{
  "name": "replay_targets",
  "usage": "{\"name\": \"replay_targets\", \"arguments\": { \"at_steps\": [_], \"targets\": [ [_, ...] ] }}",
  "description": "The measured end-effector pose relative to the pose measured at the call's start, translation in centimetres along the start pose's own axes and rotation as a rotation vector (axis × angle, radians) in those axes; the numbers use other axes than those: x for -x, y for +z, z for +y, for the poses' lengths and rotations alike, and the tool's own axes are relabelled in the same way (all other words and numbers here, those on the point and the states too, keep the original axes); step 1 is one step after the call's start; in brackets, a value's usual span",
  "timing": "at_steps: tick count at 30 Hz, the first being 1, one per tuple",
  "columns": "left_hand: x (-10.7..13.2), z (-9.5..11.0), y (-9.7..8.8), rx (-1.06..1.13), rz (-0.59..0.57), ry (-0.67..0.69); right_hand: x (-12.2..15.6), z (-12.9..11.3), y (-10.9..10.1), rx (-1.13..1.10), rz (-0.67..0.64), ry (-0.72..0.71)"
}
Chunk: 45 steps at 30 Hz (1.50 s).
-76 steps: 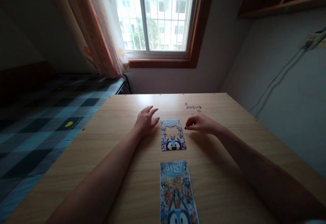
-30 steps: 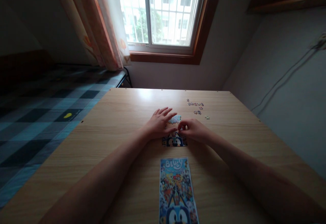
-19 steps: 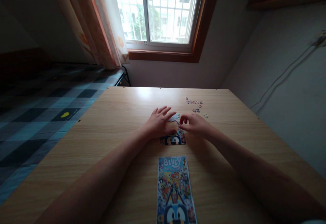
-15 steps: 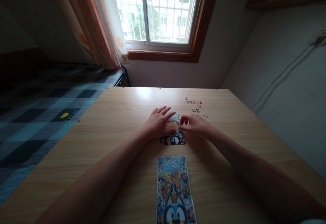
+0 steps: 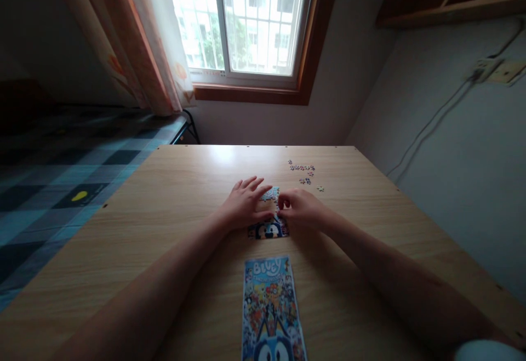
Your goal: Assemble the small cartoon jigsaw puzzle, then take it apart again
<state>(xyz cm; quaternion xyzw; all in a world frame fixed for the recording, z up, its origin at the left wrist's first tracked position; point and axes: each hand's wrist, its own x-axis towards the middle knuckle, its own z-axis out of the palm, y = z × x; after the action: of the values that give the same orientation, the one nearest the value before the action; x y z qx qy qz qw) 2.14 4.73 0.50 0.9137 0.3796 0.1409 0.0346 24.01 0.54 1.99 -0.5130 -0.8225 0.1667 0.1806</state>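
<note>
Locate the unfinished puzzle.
In the head view, the puzzle lies centrally beyond the Bluey sheet, left hand over its left side, right hand at its right edge.

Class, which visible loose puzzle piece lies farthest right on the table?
The pale greenish piece, alone beyond the right hand; every other loose piece, including the row, lies farther left.

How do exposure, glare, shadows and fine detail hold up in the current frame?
Head view: the window overexposed, washing out the scene beyond; head view: glare whitening the wooden table near its far edge, the checked bedding partly lost in darkness; head view: soft shadow below the right hand, most seams on the jigsaw puzzle too small to make out.
</note>
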Motion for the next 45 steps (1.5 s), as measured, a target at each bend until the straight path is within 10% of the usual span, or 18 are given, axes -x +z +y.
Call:
{"name": "replay_targets", "arguments": {
  "at_steps": [10,15,30,45],
  "targets": [
    [-0.3,-1.5,0.5,0.068,0.123,-0.103,-1.4,9.5,-4.3,-0.223,0.518,0.322],
    [-0.7,-3.5,0.2,0.199,0.345,-0.261,-0.8,14.0,-3.4,-0.256,0.528,0.401],
    [-0.9,-3.9,-0.2,0.266,0.503,-0.352,-1.3,14.1,-1.4,0.154,0.22,0.541],
    [-0.9,-3.9,0.0,0.27,0.517,-0.39,-0.6,16.3,-2.0,0.147,0.545,0.602]
  ]
}}
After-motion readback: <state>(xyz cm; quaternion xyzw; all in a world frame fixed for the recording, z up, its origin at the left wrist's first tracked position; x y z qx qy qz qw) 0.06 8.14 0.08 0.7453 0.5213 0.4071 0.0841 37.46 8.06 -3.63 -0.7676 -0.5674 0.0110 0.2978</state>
